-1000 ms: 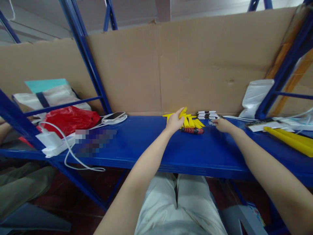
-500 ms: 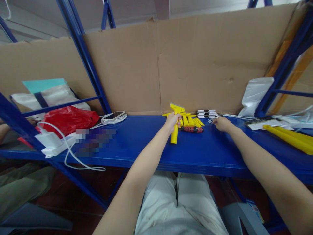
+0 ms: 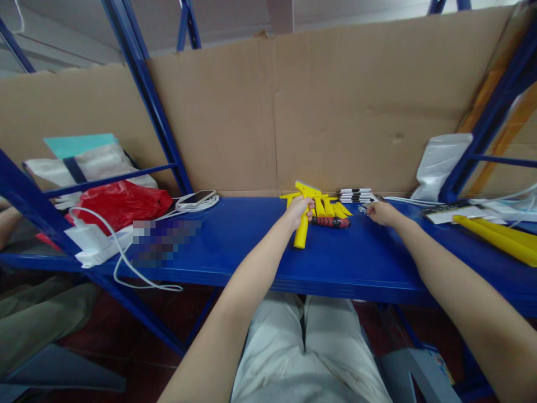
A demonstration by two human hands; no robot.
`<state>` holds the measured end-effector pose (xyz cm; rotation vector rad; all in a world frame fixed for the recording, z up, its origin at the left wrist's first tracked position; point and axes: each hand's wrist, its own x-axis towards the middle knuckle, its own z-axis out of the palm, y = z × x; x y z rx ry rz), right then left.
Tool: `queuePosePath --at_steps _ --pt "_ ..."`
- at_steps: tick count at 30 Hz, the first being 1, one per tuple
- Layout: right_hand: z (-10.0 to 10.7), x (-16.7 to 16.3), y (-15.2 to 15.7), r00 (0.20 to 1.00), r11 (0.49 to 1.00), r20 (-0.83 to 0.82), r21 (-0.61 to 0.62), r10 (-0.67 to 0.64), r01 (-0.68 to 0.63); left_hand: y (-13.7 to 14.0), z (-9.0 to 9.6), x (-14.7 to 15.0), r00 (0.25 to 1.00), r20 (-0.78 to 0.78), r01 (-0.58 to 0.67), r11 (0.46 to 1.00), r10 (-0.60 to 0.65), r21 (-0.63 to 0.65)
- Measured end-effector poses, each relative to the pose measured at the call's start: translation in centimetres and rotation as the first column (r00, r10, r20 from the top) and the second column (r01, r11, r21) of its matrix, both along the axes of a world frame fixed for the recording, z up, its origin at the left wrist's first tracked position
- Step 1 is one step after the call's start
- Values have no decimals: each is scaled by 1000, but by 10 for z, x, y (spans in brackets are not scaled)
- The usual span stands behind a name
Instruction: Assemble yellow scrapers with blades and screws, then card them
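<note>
My left hand (image 3: 301,209) is wrapped round the handle of a yellow scraper (image 3: 300,236), its wide head up and its handle end towards me. Behind it lie several more yellow scraper parts (image 3: 323,206), partly hidden by the hand. A red-and-black screwdriver handle (image 3: 331,222) rests in front of them. Over on the right, my right hand (image 3: 378,213) is down at a few small shiny metal pieces (image 3: 363,210), fingers drawn together; whatever is between the fingertips is too small to make out. Beside it is a stack of small black-and-white packets (image 3: 356,195).
On the left are a phone (image 3: 200,197) on coiled cable, a red plastic bag (image 3: 121,204) and a white power strip (image 3: 98,252). Long yellow pieces (image 3: 499,238) and a clear plastic bag (image 3: 442,162) are to the right. Cardboard (image 3: 335,112) walls the back. Another person sits at far left.
The scraper in my left hand has shifted slightly and its head has turned a little. My right hand stays by the metal pieces. The whole view has drifted slightly.
</note>
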<state>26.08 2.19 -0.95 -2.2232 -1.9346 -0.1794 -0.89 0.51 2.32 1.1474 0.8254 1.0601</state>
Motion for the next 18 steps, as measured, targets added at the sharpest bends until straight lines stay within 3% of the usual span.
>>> queuePosePath --at_steps 10,18 --pt "-3 -4 0 999 998 16 40 51 -52 1 -7 4 976 -176 118 989 -132 -88" --pt "2 -7 -5 996 996 20 -1 92 -92 1 -8 4 973 -175 138 986 -152 -88"
